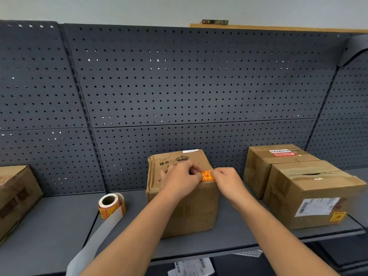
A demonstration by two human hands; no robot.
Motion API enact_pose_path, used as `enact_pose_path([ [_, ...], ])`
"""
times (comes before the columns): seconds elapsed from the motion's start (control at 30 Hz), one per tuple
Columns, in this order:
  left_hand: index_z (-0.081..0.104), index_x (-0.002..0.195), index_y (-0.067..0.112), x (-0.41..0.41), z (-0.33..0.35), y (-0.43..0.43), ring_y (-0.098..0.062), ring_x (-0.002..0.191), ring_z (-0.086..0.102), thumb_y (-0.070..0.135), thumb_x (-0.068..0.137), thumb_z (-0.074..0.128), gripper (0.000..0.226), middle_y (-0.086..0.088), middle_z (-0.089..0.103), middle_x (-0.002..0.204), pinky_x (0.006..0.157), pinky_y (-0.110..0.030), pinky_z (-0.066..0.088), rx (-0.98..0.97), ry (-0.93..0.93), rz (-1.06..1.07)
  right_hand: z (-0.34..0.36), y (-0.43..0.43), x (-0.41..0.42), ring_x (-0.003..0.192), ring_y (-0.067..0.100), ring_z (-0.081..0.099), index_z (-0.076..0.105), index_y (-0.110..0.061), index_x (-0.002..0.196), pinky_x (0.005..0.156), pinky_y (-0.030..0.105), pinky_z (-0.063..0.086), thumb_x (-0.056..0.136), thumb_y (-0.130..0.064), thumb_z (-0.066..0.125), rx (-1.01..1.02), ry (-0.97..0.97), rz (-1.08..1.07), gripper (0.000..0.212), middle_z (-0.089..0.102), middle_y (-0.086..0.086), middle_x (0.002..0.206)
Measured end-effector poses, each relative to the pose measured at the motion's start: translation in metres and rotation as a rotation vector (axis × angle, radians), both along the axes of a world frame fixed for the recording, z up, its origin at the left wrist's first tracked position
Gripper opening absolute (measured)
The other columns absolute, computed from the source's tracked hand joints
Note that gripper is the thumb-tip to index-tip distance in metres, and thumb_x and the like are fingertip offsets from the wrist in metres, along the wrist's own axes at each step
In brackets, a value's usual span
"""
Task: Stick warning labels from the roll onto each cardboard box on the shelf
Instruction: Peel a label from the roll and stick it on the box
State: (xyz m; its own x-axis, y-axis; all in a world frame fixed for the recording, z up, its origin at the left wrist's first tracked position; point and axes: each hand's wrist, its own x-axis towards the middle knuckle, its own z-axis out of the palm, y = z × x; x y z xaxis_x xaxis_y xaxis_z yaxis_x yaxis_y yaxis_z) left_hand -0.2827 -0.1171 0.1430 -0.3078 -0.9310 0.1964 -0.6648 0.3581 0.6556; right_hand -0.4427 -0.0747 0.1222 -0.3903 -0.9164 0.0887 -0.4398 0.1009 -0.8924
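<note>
Both hands [201,176] pinch a yellow label [207,175] onto the centre box [183,206]; lower-right box [310,196] labelled, others seemingly not

A dark grey shelf [235,234] carries a label roll [111,205] left of centre, one cardboard box [185,212] in the middle, two boxes [310,196] at right, another box [14,196] far left.

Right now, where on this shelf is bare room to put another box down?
The widest bare patch of shelf lies between the left box and the label roll. A narrow strip runs between the middle box and the front right box. The right end is crowded: two boxes stand close together.
</note>
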Motion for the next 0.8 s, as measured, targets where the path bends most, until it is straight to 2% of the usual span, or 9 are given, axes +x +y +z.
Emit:
enact_pose_path([
  [0.07,0.068,0.110,0.045,0.001,0.001,0.002,-0.013,0.111,0.044,0.041,0.097,0.057,0.018,0.024,0.067,0.097,0.108,-0.046,0.025,0.001,-0.008,-0.004,0.003,-0.004,0.000,0.063,0.017,0.038,0.045,-0.016,0.065,0.063,0.038,0.027,0.098,-0.025,0.053,0.019,0.056,-0.008,0.035,0.040,0.000,0.063],
  [0.17,0.067,0.114,0.045,0.003,0.000,0.003,-0.014,0.111,0.043,0.043,0.097,0.056,0.020,0.024,0.066,0.097,0.107,-0.046,0.025,-0.011,-0.020,-0.006,0.005,-0.012,0.001,0.069,0.017,0.048,0.055,-0.013,0.080,0.065,0.036,0.035,0.100,-0.039,0.054,0.063,0.125,-0.011,0.033,0.052,0.001,0.073],
  [0.3,0.066,0.118,0.046,0.006,0.000,0.003,-0.018,0.120,0.045,0.045,0.099,0.053,0.024,0.024,0.065,0.107,0.106,-0.047,0.025,-0.028,-0.062,-0.021,0.007,-0.014,-0.002,0.075,0.016,0.053,0.066,-0.008,0.101,0.065,0.035,0.040,0.105,-0.041,0.053,0.070,0.100,0.049,0.036,0.061,0.007,0.085],
  [0.5,0.068,0.121,0.046,0.002,0.001,0.004,-0.020,0.126,0.044,0.042,0.101,0.050,0.028,0.021,0.065,0.122,0.107,-0.047,0.023,-0.020,-0.099,-0.044,-0.004,-0.015,-0.002,0.080,0.018,0.057,0.064,-0.012,0.095,0.069,0.035,0.042,0.110,-0.034,0.044,0.003,0.141,0.019,0.033,0.062,0.006,0.087],
  [0.63,0.070,0.118,0.045,-0.002,0.002,0.006,-0.021,0.124,0.044,0.046,0.098,0.049,0.028,0.021,0.064,0.118,0.109,-0.048,0.024,-0.061,-0.140,-0.034,0.000,-0.023,-0.006,0.074,0.021,0.053,0.060,-0.008,0.089,0.066,0.037,0.039,0.106,-0.033,0.045,0.056,0.190,-0.009,0.033,0.058,0.005,0.079],
  [0.73,0.067,0.113,0.042,-0.004,0.001,0.008,-0.022,0.122,0.045,0.046,0.097,0.047,0.025,0.016,0.061,0.117,0.108,-0.049,0.026,-0.102,-0.180,-0.023,0.005,-0.025,-0.006,0.069,0.019,0.049,0.053,-0.014,0.085,0.064,0.036,0.038,0.101,-0.050,0.049,0.148,0.270,0.017,0.040,0.053,0.002,0.077],
  [0.8,0.063,0.111,0.041,-0.005,-0.002,0.007,-0.022,0.119,0.047,0.049,0.098,0.045,0.023,0.015,0.062,0.115,0.107,-0.048,0.027,-0.107,-0.181,-0.010,0.005,-0.023,-0.004,0.068,0.018,0.049,0.052,-0.016,0.087,0.061,0.035,0.038,0.098,-0.063,0.051,0.173,0.230,0.046,0.048,0.052,0.002,0.078],
])
